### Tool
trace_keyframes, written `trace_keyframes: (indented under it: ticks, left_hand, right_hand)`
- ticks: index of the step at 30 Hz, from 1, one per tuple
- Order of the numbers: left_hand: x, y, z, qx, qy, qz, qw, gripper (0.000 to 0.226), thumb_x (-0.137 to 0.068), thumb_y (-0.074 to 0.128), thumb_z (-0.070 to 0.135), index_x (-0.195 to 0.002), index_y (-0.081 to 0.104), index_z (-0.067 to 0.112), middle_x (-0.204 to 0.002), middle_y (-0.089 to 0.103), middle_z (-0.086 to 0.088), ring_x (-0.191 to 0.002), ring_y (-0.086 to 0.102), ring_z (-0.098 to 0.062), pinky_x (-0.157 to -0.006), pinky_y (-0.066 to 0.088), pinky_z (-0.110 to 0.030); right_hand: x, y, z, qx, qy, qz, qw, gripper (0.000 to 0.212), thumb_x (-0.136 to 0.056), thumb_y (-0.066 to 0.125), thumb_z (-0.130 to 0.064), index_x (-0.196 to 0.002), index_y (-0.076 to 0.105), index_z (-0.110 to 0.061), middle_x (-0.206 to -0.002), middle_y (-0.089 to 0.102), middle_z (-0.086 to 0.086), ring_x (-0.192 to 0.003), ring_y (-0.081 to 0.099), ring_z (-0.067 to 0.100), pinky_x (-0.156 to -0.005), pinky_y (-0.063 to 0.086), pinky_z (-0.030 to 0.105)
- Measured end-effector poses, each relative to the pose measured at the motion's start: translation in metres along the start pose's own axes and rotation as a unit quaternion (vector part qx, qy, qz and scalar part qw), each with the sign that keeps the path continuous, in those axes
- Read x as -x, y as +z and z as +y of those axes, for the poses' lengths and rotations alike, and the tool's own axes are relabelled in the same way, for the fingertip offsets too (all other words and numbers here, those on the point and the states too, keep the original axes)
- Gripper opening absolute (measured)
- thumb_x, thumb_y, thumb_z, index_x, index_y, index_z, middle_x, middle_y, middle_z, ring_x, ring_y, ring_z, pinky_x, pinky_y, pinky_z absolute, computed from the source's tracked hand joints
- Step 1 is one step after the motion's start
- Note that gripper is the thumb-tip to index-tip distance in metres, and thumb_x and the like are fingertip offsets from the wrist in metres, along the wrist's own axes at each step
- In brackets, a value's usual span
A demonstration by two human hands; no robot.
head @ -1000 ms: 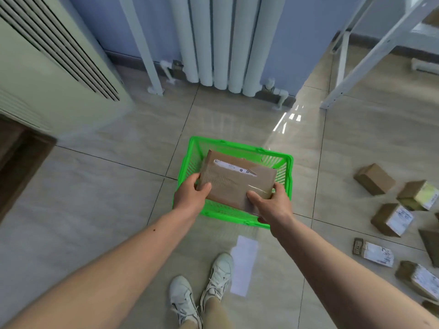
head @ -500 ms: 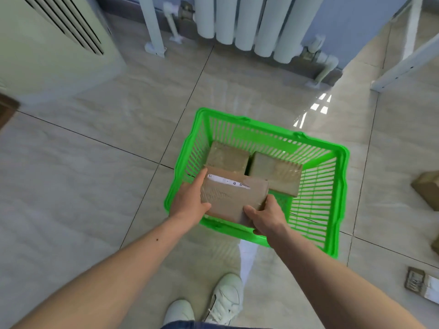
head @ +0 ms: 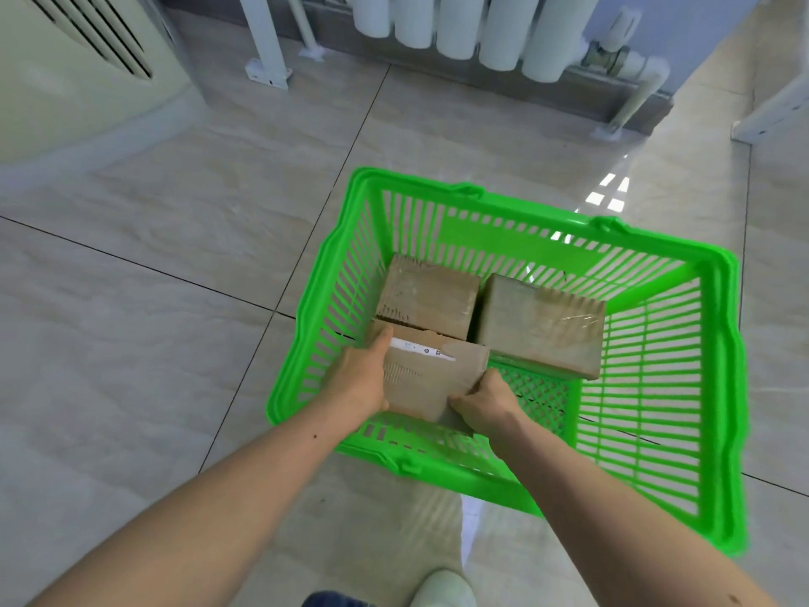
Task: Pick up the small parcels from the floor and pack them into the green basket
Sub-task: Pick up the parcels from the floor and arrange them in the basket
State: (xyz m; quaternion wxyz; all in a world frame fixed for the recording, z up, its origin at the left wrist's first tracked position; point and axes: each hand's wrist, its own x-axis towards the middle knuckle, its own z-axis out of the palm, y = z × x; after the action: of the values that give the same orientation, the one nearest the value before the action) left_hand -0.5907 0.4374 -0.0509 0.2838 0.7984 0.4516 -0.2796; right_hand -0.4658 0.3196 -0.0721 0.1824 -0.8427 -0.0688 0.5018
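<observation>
A green slatted basket (head: 718, 387) stands on the tiled floor, filling the middle and right of the head view. Two brown cardboard parcels lie inside along its far side: one at the left (head: 427, 297) and one at the right (head: 540, 328). I hold a third brown parcel (head: 427, 376) with a white label strip inside the basket's near left corner. My left hand (head: 359, 378) grips its left end and my right hand (head: 483, 403) grips its near right corner. Whether it rests on the basket's bottom is hidden.
A white radiator (head: 473, 28) runs along the far wall with pipes at its right. A white post foot (head: 268, 74) stands at the back left, and a cream cabinet (head: 65, 72) fills the top left. My white shoe (head: 442, 591) is at the bottom edge.
I have leaned closer to the basket, and both hands have lowered the parcel from above the near rim down inside the near left corner. The loose parcels on the right have left the view.
</observation>
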Motion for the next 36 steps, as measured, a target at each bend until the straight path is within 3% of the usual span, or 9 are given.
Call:
trace_keyframes:
  ticks: [3,6,9,14,16,19,25,30,36]
  left_hand:
    - [-0.009,0.005,0.002,-0.033,0.011,-0.002,0.999,0.106,-0.078,0.079,0.020,-0.154,0.006,0.034,-0.126,0.056,-0.014,-0.107,0.061,-0.028,-0.091,0.053,-0.039]
    - [-0.018,0.010,0.000,-0.046,0.002,-0.036,0.998,0.108,-0.084,0.072,0.017,-0.151,-0.008,0.044,-0.120,0.054,-0.013,-0.085,0.055,-0.020,-0.073,0.050,-0.033]
    - [-0.013,0.008,-0.002,-0.029,-0.008,-0.049,0.998,0.099,-0.090,0.064,0.022,-0.150,-0.011,0.046,-0.106,0.058,-0.012,-0.076,0.059,-0.018,-0.068,0.054,-0.033]
    - [0.031,-0.028,0.014,0.004,-0.016,-0.020,1.000,0.093,-0.084,0.069,0.037,-0.154,0.009,0.029,-0.110,0.063,-0.012,-0.097,0.064,-0.028,-0.083,0.054,-0.038]
    - [0.060,-0.048,0.025,-0.002,-0.004,-0.033,0.999,0.087,-0.077,0.072,0.044,-0.147,0.027,0.021,-0.123,0.063,-0.012,-0.110,0.062,-0.031,-0.092,0.053,-0.041]
    - [0.115,-0.081,0.045,-0.035,0.016,-0.039,0.999,0.062,-0.079,0.067,0.048,-0.131,0.047,0.021,-0.128,0.062,-0.008,-0.118,0.059,-0.030,-0.092,0.051,-0.039]
    - [0.225,-0.148,0.094,-0.123,0.037,-0.090,0.988,0.057,-0.083,0.062,0.053,-0.126,0.047,0.018,-0.131,0.059,-0.006,-0.122,0.056,-0.029,-0.094,0.046,-0.040]
    - [0.291,-0.201,0.147,-0.133,0.086,-0.087,0.983,0.056,-0.080,0.061,0.050,-0.123,0.053,0.017,-0.125,0.064,-0.003,-0.115,0.060,-0.027,-0.094,0.051,-0.040]
    - [0.363,-0.231,0.240,-0.149,0.145,-0.056,0.977,0.057,-0.078,0.062,0.052,-0.121,0.052,0.015,-0.123,0.065,-0.008,-0.114,0.060,-0.031,-0.093,0.051,-0.040]
  right_hand:
    - [-0.010,0.005,0.005,0.025,0.000,-0.007,1.000,0.046,-0.087,0.062,-0.016,-0.126,0.041,-0.002,-0.124,0.059,0.019,-0.113,0.059,0.034,-0.089,0.052,0.037]
    - [-0.015,0.004,0.008,0.056,0.002,-0.018,0.998,0.047,-0.089,0.063,-0.018,-0.127,0.040,-0.005,-0.126,0.058,0.018,-0.114,0.058,0.033,-0.084,0.050,0.034]
    - [-0.003,-0.006,0.006,0.091,-0.006,-0.027,0.995,0.058,-0.087,0.068,-0.030,-0.130,0.039,-0.005,-0.130,0.058,0.015,-0.117,0.057,0.031,-0.078,0.041,0.027]
    - [0.049,-0.042,-0.007,0.107,-0.018,0.004,0.994,0.060,-0.090,0.062,-0.043,-0.128,0.050,0.001,-0.130,0.061,0.019,-0.121,0.057,0.033,-0.085,0.043,0.030]
    - [0.076,-0.062,-0.012,0.082,-0.042,0.038,0.995,0.048,-0.091,0.058,-0.041,-0.105,0.067,0.004,-0.110,0.070,0.024,-0.106,0.065,0.037,-0.082,0.047,0.033]
    - [0.133,-0.092,-0.018,0.033,-0.050,0.074,0.995,0.045,-0.092,0.056,-0.037,-0.089,0.070,0.007,-0.089,0.072,0.027,-0.089,0.067,0.041,-0.078,0.051,0.039]
    - [0.253,-0.159,-0.016,-0.046,-0.008,0.052,0.998,0.033,-0.090,0.050,-0.024,-0.083,0.067,0.004,-0.080,0.075,0.018,-0.075,0.075,0.029,-0.078,0.058,0.047]
    - [0.340,-0.232,-0.011,-0.172,0.024,0.061,0.983,0.023,-0.093,0.049,-0.020,-0.075,0.060,-0.009,-0.080,0.066,0.010,-0.058,0.064,0.019,-0.056,0.044,0.026]
    - [0.434,-0.318,0.035,-0.259,0.045,0.091,0.960,0.016,-0.093,0.049,-0.020,-0.091,0.060,-0.009,-0.076,0.065,0.008,-0.058,0.063,0.018,-0.055,0.040,0.023]
